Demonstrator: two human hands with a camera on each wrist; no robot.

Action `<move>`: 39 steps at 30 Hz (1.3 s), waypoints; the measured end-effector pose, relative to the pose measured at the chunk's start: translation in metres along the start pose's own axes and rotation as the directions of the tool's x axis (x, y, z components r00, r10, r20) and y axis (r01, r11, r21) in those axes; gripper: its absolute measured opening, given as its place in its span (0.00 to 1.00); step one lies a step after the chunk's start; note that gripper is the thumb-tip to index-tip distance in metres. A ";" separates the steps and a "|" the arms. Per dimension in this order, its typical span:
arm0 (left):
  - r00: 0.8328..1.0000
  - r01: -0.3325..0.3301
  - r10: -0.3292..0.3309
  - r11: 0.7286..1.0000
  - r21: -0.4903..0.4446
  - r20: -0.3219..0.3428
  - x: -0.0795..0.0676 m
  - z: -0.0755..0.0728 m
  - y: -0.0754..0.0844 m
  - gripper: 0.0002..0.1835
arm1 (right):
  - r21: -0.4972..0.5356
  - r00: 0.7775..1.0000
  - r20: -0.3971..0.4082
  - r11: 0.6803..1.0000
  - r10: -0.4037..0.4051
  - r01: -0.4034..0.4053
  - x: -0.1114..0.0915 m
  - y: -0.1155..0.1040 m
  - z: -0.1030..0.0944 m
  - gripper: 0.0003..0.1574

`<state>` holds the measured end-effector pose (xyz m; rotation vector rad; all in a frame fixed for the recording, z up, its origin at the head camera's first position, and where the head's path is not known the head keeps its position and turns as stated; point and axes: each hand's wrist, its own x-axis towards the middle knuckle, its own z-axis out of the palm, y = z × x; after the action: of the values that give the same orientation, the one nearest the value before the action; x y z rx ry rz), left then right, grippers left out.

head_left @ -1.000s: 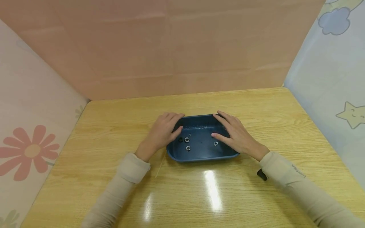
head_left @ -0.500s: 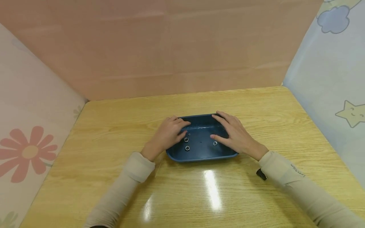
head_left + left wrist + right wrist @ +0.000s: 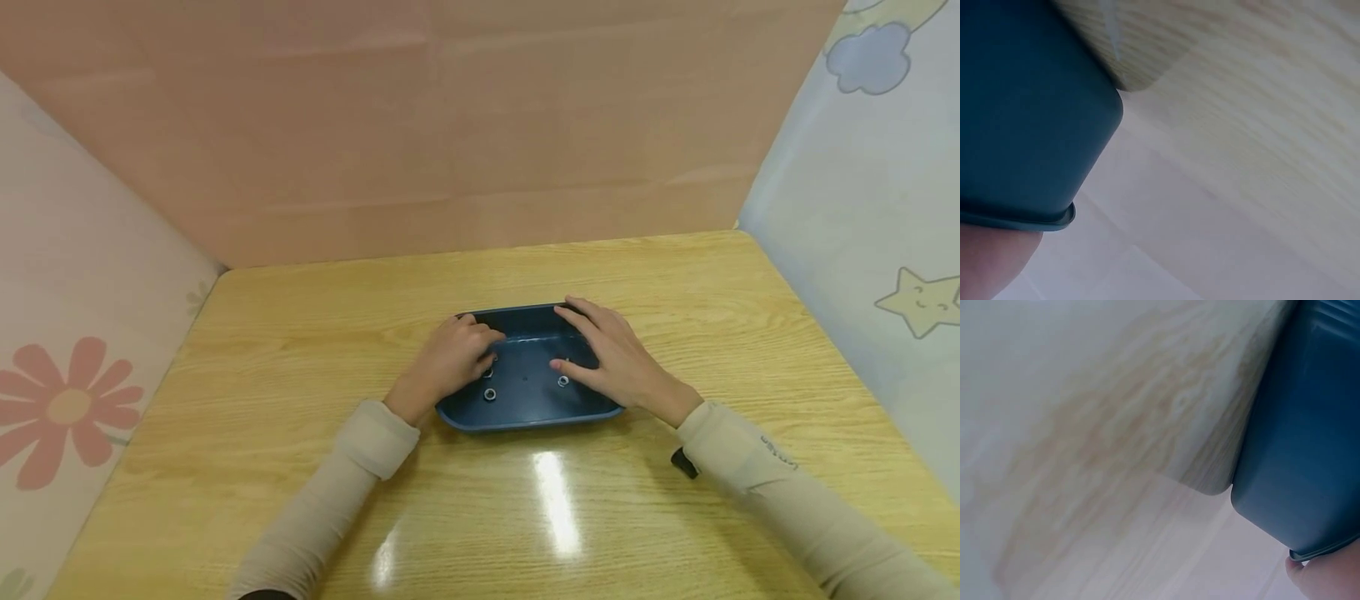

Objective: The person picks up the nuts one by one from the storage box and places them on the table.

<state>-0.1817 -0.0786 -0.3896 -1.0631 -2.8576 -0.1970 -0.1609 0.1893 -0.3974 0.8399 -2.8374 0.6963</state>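
A dark blue plastic tray stands on the table, holding several small nuts. One silvery nut lies near its left front, another nut by my right thumb. My left hand reaches over the left rim, fingers bent down inside the tray and thumb over the nuts there. Its fingertips are partly hidden, and I cannot tell whether they pinch a nut. My right hand holds the tray's right end, fingers over the far right corner and thumb inside. Both wrist views show the tray's outer wall with skin at the rim.
The wooden table extends around the tray. A pinkish sheet hangs behind it, and patterned walls stand at both sides. A black item shows beneath my right sleeve.
My left hand has moved right and further into the tray, its fingers bending more and covering the black nut and partly a silvery one. My right hand stays at the tray's right end.
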 end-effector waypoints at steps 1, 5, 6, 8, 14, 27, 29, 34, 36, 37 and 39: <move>1.000 0.003 -0.003 1.000 0.004 0.004 0.000 0.001 0.000 0.16 | 0.000 1.000 -0.001 1.000 0.000 0.000 0.000 0.000 0.000 0.51; 1.000 0.000 0.000 1.000 0.013 0.006 0.002 0.004 0.000 0.15 | 0.004 1.000 -0.008 1.000 -0.002 0.002 0.000 0.001 0.001 0.50; 1.000 -0.002 0.002 1.000 0.018 0.008 0.002 0.005 0.000 0.15 | 0.004 1.000 -0.009 1.000 -0.003 0.003 0.000 0.001 0.001 0.50; 1.000 -0.004 0.004 0.999 0.035 0.014 0.003 0.006 0.000 0.14 | 0.004 1.000 -0.009 1.000 -0.004 0.004 0.000 0.002 0.001 0.50; 0.998 0.017 -0.022 0.996 0.083 0.053 0.004 0.006 0.001 0.14 | 0.006 1.000 -0.003 1.000 -0.004 0.004 0.000 0.001 0.001 0.50; 0.994 0.093 -0.098 0.990 0.108 0.042 0.007 0.008 0.006 0.08 | -0.005 1.000 -0.001 1.000 0.005 -0.005 0.000 0.000 0.001 0.50; 0.994 0.099 -0.104 0.990 0.105 0.039 0.006 0.008 0.007 0.07 | -0.003 1.000 0.000 1.000 0.009 -0.009 0.000 0.000 0.001 0.50; 0.994 0.100 -0.104 0.990 0.102 0.034 0.006 0.009 0.008 0.06 | 0.003 1.000 0.006 1.000 0.018 -0.018 0.000 0.000 0.000 0.50; 0.994 0.099 -0.104 0.990 0.103 0.036 0.006 0.009 0.008 0.06 | 0.004 1.000 0.007 1.000 0.018 -0.018 0.000 0.000 0.000 0.50; 0.994 0.099 -0.104 0.990 0.103 0.038 0.007 0.010 0.008 0.06 | 0.005 1.000 0.007 1.000 0.017 -0.017 0.000 0.000 0.000 0.50; 0.994 0.097 -0.102 0.990 0.102 0.040 0.007 0.010 0.008 0.06 | 0.004 1.000 0.005 1.000 0.013 -0.013 0.000 0.001 0.000 0.50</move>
<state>-0.1819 -0.0665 -0.3981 -0.9194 -2.9284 -0.0368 -0.1613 0.1897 -0.3974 0.8257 -2.8497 0.7031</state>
